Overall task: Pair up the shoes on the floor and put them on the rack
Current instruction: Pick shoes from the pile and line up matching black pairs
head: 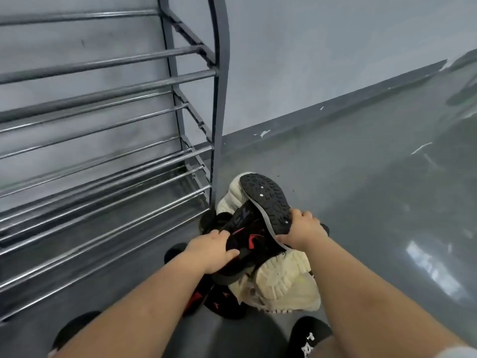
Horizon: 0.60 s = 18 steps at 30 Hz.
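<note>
A heap of shoes lies on the floor at the foot of the grey metal shoe rack point(103, 161). My right hand point(300, 232) grips a black shoe point(265, 202) by its heel end, its dark treaded sole turned up. My left hand point(211, 250) holds a second black shoe with red marks point(247, 241) lying against the first. Under them lie cream-white chunky-soled shoes point(281, 280), one sole up. More black and red shoes point(219, 298) sit below my left wrist, partly hidden by my forearm.
The rack's shelves of chrome bars bear nothing in view; its right post point(219, 125) stands just left of the heap. A grey wall runs behind. My own feet in black footwear point(307, 337) show at the bottom. Glossy grey floor point(361, 177) stretches right.
</note>
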### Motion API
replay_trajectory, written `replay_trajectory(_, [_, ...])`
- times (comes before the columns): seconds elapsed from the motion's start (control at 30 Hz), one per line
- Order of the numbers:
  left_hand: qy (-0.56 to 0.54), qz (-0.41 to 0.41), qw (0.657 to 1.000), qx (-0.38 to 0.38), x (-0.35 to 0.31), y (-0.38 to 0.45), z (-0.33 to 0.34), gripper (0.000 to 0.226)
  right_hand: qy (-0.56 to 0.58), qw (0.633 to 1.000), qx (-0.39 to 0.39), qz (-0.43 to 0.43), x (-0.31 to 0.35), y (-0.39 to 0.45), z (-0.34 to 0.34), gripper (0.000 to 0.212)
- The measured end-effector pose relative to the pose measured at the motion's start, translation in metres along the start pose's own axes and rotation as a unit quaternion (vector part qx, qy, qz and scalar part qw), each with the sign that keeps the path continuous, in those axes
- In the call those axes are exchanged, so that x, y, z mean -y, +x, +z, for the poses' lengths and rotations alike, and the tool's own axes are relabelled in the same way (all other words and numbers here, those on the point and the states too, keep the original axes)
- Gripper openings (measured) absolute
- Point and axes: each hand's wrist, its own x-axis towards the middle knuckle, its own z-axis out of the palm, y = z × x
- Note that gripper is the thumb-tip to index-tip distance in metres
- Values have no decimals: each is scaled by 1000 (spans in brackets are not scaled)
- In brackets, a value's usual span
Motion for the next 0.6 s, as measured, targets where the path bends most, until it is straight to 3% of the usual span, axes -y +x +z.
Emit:
replay_trajectory(0.13, [-75, -37, 996, 31, 2, 17, 6, 65, 50, 996, 49, 49, 3, 13, 3, 100])
replay_trajectory(0.27, [-114, -67, 989, 65, 4, 30, 10, 73, 55, 996, 47, 56, 6, 21, 1, 102])
replay_trajectory(0.5, [-122, -76, 986, 79, 7, 37, 21, 68, 52, 997, 26, 43, 5, 13, -3, 91])
replay_trajectory(0.6, [-109, -67, 991, 50, 4, 32, 22, 57, 67, 997, 13, 28, 5, 5, -6, 81])
